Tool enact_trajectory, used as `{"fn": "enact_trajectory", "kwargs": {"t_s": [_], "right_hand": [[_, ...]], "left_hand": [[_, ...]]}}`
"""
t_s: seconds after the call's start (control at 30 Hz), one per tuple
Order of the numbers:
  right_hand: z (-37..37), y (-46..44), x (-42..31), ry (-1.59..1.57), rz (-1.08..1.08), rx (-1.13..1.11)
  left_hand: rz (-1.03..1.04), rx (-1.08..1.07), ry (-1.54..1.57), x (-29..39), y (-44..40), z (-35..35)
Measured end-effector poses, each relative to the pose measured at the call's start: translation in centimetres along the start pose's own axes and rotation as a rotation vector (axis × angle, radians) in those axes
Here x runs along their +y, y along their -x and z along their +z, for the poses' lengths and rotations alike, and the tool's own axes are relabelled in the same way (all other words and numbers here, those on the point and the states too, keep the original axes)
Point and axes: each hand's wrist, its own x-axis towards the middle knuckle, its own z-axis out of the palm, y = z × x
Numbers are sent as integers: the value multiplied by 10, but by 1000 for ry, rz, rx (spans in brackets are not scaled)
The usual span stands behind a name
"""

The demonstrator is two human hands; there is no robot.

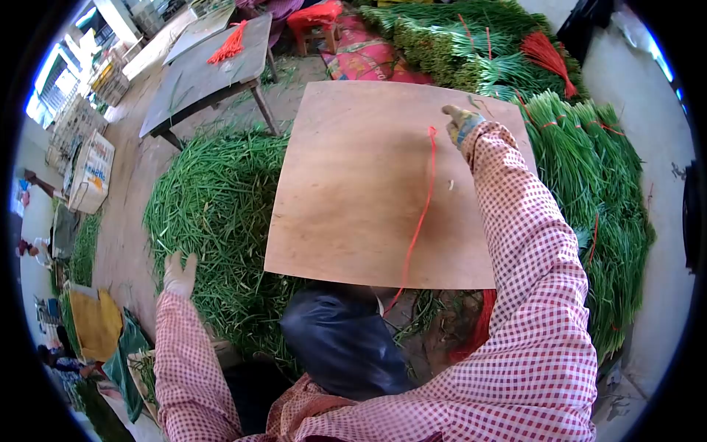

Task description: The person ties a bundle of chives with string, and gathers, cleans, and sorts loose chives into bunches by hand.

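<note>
My left hand (179, 272), in a pale glove, is at the left edge of a big heap of loose green chive-like stalks (213, 199). Its fingers are apart, with nothing visible in them. My right hand (462, 124), in a grey-and-yellow glove, reaches over the upper right corner of a wooden board (353, 177). The fingers stretch leftward and hold nothing that I can see. A red tie string (423, 210) runs down the board and hangs off its near edge. Small brown scraps lie close to the right hand.
Tied bundles of green stalks (589, 162) are stacked right of the board, with more bundles (442, 44) behind. Red strings (547, 62) lie on them. A dark low table (213, 66) stands at the back left, and a white crate (92, 173) farther left.
</note>
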Motion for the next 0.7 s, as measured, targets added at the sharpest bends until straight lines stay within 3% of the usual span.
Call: {"fn": "enact_trajectory", "kwargs": {"t_s": [0.03, 0.1, 0.2, 0.27, 0.3, 0.37, 0.43, 0.47, 0.5, 0.53, 0.67, 0.7], "right_hand": [[5, 5, 2, 1, -7, -9], [13, 26, 3, -76, -149, 230], [43, 67, -23, 81, -343, -24], [30, 127, -81, 184, -243, -194], [23, 146, -100, 247, -199, -160], [14, 146, -108, 173, -200, -171], [13, 137, -105, 159, -245, -143], [14, 128, -102, 162, -281, -114], [15, 120, -108, 166, -342, -77], [12, 113, -116, 179, -406, -26], [-1, 96, -188, 179, -682, 270], [9, 110, -229, -10, -811, 128]], "left_hand": [[49, 37, 28, -31, 0, 4], [-37, 51, 106, -70, 18, 2], [-85, 21, 224, -126, 46, 6], [-152, 41, 172, -154, 68, 10], [-166, 51, 175, -153, 85, 5], [-57, 190, 394, -148, 137, -5], [178, 232, 445, -146, 177, -6], [416, 351, 260, -125, 204, -17], [355, 340, 444, -90, 244, -30], [373, 310, 438, -70, 272, -43], [672, 222, 909, -48, 352, 5], [643, 187, 1018, -44, 369, 22]]}}
